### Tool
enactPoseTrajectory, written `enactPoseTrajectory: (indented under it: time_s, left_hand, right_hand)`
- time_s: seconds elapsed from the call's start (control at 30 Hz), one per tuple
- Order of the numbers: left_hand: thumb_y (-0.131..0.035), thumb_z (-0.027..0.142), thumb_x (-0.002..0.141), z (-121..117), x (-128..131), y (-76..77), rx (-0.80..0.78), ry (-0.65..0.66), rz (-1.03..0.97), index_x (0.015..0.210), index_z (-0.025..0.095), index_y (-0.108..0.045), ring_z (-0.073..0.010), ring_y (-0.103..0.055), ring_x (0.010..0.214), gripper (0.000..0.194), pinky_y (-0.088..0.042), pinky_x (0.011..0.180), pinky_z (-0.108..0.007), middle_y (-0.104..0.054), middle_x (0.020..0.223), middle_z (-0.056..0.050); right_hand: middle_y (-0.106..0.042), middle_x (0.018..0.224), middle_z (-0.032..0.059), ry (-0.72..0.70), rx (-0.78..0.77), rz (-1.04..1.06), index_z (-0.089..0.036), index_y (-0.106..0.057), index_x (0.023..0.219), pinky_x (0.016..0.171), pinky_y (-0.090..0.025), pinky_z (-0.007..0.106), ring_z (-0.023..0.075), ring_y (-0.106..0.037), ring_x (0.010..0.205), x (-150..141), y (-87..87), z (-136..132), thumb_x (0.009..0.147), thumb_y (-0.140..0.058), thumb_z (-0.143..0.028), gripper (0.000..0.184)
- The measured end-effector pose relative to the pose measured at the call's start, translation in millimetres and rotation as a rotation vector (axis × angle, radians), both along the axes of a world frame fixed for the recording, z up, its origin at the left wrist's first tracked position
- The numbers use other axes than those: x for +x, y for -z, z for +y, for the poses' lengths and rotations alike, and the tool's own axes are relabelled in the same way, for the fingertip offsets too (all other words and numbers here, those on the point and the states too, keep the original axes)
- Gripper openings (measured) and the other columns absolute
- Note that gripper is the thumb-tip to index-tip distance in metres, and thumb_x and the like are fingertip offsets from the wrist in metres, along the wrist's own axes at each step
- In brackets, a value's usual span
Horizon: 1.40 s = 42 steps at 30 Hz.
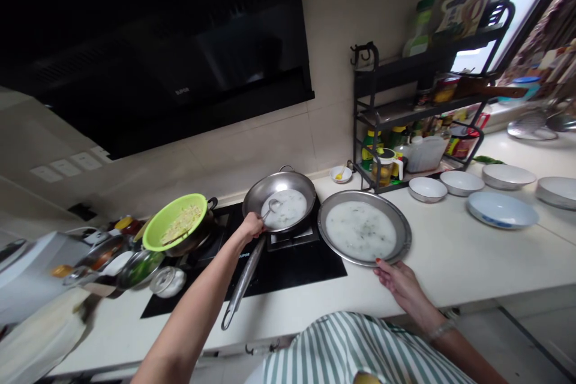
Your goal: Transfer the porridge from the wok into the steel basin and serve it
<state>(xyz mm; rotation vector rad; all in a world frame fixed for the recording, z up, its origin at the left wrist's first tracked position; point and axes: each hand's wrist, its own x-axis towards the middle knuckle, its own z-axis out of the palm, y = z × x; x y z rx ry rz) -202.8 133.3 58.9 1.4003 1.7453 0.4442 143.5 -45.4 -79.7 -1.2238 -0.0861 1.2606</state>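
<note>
In the head view my left hand (252, 226) is closed round the handle of a metal spoon (273, 206), its bowl at the milky white liquid (290, 207) in a steel wok (256, 192). The wok sits on the black hob, its long handle (245, 282) pointing towards me. Just to the right, a wide, shallow metal basin (404, 229) holds more white liquid (360, 228) with dark bits in it. My right hand (400, 282) pinches the near rim of this basin, thumb on top.
At the left, a green colander (152, 234) with pale shreds rests on a pot, near a glass jar (167, 282). A spice rack (378, 114) and several bowls (427, 189) stand right. A black range hood (180, 60) hangs above the hob (310, 276).
</note>
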Motion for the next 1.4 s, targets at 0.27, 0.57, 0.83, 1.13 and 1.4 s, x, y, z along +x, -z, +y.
enactPoseTrajectory:
  time_s: [0.27, 0.57, 0.83, 1.13, 1.4]
  left_hand:
    - [-0.039, 0.0, 0.087, -5, 5, -15.0, -0.275, -0.161, -0.623, 0.075, 0.01, -0.051, 0.002, -0.024, 0.034, 0.02, -0.017, 0.032, -0.008, -0.041, 0.055, 0.006]
    - [-0.036, 0.0, 0.089, -16, 6, -23.6, -0.38, -0.271, -0.837, 0.083, 0.007, -0.053, 0.0015, -0.027, 0.032, 0.019, -0.018, 0.029, -0.007, -0.042, 0.055, 0.005]
    - [-0.037, -0.001, 0.086, -26, 9, -30.5, -0.385, -0.285, -0.856, 0.084, 0.008, -0.054, 0.0012, -0.027, 0.032, 0.019, -0.017, 0.029, -0.007, -0.044, 0.055, 0.004]
    - [-0.052, 0.001, 0.08, -46, 22, -47.2, -0.245, -0.097, -0.8, 0.082, 0.006, -0.06, 0.0009, -0.027, 0.036, 0.01, -0.013, 0.032, -0.01, -0.049, 0.056, 0.002]
    - [-0.061, 0.012, 0.073, -64, 53, -59.3, -0.252, 0.194, -0.653, 0.084, 0.01, -0.061, -0.0005, -0.024, 0.035, 0.011, -0.011, 0.034, -0.015, -0.05, 0.054, 0.004]
  right_hand:
    - [-0.067, 0.056, -0.0032, -0.011, 0.005, -0.011, -0.022, -0.055, 0.071, 0.043, -0.046, 0.015, 0.0116, -0.064, 0.05, -1, -3.5, -2, 0.052, -0.082, -0.007, 0.037]
    - [-0.067, 0.056, -0.0042, -0.03, 0.016, -0.029, -0.024, -0.057, 0.07, 0.041, -0.047, 0.016, 0.012, -0.064, 0.05, 0, -1.6, -1, 0.052, -0.082, -0.008, 0.036]
    - [-0.068, 0.056, -0.0037, -0.039, 0.015, -0.021, -0.024, -0.055, 0.069, 0.042, -0.048, 0.016, 0.0123, -0.064, 0.05, 1, -1.5, -1, 0.053, -0.083, -0.008, 0.036]
    - [-0.067, 0.058, -0.0024, -0.029, 0.0, -0.023, -0.023, -0.054, 0.07, 0.044, -0.047, 0.016, 0.0117, -0.064, 0.051, 0, -4.6, -2, 0.055, -0.081, -0.008, 0.035]
    - [-0.068, 0.058, -0.0029, -0.024, 0.013, -0.04, -0.025, -0.052, 0.069, 0.043, -0.049, 0.019, 0.0141, -0.065, 0.051, 1, -1.3, -2, 0.053, -0.082, -0.009, 0.037]
